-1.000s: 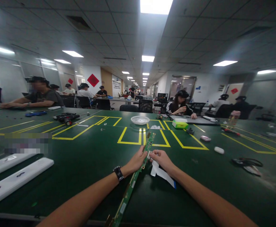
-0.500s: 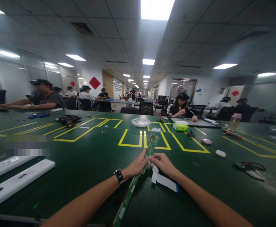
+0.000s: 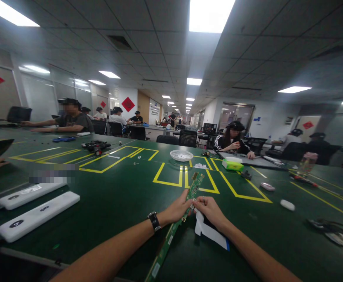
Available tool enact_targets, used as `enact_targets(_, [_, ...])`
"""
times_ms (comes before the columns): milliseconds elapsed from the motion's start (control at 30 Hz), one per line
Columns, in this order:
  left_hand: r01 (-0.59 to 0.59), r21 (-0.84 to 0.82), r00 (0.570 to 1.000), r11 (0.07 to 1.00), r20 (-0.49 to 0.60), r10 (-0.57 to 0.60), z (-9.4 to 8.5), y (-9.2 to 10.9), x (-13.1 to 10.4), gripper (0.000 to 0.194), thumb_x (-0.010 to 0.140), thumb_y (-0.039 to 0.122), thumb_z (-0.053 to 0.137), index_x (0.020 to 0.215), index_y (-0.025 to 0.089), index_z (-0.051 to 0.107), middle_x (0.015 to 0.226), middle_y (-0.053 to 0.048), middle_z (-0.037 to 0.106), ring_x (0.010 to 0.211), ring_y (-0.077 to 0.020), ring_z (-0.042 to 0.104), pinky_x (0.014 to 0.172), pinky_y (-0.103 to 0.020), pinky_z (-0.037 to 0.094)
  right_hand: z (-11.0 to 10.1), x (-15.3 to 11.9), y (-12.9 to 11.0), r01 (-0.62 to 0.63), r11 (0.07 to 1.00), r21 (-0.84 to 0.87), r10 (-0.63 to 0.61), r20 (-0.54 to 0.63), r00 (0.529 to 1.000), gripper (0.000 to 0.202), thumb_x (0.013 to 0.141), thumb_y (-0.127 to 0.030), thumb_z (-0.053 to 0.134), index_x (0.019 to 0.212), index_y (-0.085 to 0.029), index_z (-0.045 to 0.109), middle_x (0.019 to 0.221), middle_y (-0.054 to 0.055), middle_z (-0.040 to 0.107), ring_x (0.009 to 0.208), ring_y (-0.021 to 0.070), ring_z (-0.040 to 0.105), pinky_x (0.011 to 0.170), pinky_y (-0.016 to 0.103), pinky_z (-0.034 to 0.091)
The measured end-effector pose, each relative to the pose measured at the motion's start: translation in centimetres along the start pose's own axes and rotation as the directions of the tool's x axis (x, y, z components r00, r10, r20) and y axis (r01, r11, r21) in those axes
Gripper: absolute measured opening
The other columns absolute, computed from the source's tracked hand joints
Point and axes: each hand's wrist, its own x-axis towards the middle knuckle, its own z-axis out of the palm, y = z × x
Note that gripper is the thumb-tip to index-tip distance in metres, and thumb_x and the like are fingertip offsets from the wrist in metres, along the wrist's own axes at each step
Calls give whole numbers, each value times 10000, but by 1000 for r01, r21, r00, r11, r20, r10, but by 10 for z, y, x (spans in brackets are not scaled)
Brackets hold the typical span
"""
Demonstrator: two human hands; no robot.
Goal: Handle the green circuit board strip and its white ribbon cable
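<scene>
Holding one long green circuit board (image 3: 169, 236) in the left hand (image 3: 177, 207), near the far end, with the fingers closed around it. Pinching one white ribbon cable (image 3: 214, 235) in the right hand (image 3: 211, 210), with the fingers narrow, just beside the right edge of the board. For the board, a slanting position between both forearms, over the table (image 3: 115, 211), with the near end down at the lower border of the view. For the blue-tipped end of the cable, a free position, below the right hand.

About progress: already brought together, board and cable, seemingly in the middle of work at the joining point. Covered by fingers there, so impossible to tell: cable fully attached, half attached or only laid against the board. At the blue tip, no connection visible, so perhaps not yet finished with that end.

By count: one board, one cable, one black wristwatch (image 3: 154, 221). To the left, two long white bars, one nearer (image 3: 39, 217) and one farther (image 3: 35, 192). Ahead, one white basket (image 3: 181, 159) and one green packet (image 3: 232, 165). To the right, one pink case (image 3: 267, 187) and one white case (image 3: 287, 205), near each other but apart.
</scene>
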Motion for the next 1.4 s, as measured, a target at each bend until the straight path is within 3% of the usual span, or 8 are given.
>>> enact_targets(133, [46, 0, 999, 999, 1, -46, 0, -2, 1, 497, 898, 547, 407, 1243, 191, 428, 805, -22, 603, 609, -131, 523, 577, -235, 415, -2, 1, -2, -25, 996, 89, 22, 39, 999, 449, 792, -584, 590, 719, -143, 627, 633, 14, 637, 508, 109, 484, 494, 221, 319])
enact_targets(400, [-32, 363, 990, 931, -117, 80, -24, -18, 18, 497, 918, 559, 294, 900, 208, 645, 982, -53, 625, 990, -231, 494, 992, -379, 325, -12, 9, 4, -66, 997, 45, 65, 30, 997, 481, 773, -611, 579, 733, -135, 640, 619, 1, 617, 487, 101, 456, 480, 219, 303])
enact_targets(533, [92, 429, 952, 899, -302, 47, -41, -25, 24, 475, 920, 530, 290, 1076, 228, 622, 1195, -71, 572, 1148, -249, 421, 1042, -398, 269, -29, 15, 13, -12, 978, -209, -19, -145, 989, 440, 822, -557, 525, 719, -151, 660, 672, 19, 641, 605, 159, 538, 565, 248, 365])
enact_targets(733, [202, 505, 942, 839, -333, -26, -48, -25, 25, 491, 930, 519, 251, 1167, 240, 579, 1261, -83, 521, 1211, -261, 374, 1036, -454, 258, -60, 17, 27, -110, 826, -553, -80, -307, 948, 413, 865, -470, 458, 715, -169, 699, 752, 78, 686, 729, 231, 601, 671, 299, 392])
enact_targets(900, [173, 580, 957, 796, -291, 5, -48, -27, 26, 474, 925, 500, 285, 1191, 228, 567, 1263, -103, 515, 1218, -261, 367, 1030, -446, 267, -73, 13, 34, -64, 664, -745, -195, -256, 947, 261, 854, -356, 504, 884, -165, 679, 925, 106, 660, 925, 243, 575, 812, 316, 396])
enact_targets(1067, [158, 597, 962, 787, -274, 14, -49, -24, 23, 483, 918, 502, 300, 1238, 226, 534, 1284, -112, 502, 1237, -270, 356, 1028, -450, 271, -72, 7, 30, 175, 574, -800, -287, 4, 958, 174, 872, -252, 454, 865, -193, 617, 947, 69, 636, 941, 209, 559, 822, 311, 392])
enact_targets(1267, [107, 622, 960, 776, -267, 81, -48, -20, 20, 483, 918, 479, 309, 1250, 204, 526, 1286, -108, 508, 1211, -262, 389, 1021, -420, 285, -77, 11, 31, -63, 397, -916, -238, -169, 956, 184, 866, -211, 445, 844, -199, 627, 941, 73, 655, 954, 240, 557, 802, 350, 351])
enact_targets(1400, [99, 613, 953, 784, -285, 101, -49, -18, 19, 465, 914, 471, 331, 1232, 204, 540, 1280, -101, 519, 1206, -259, 402, 1010, -403, 299, -78, 12, 32, -143, 399, -906, -211, -243, 947, 192, 873, -225, 450, 844, -185, 636, 948, 91, 656, 944, 248, 564, 792, 348, 362])
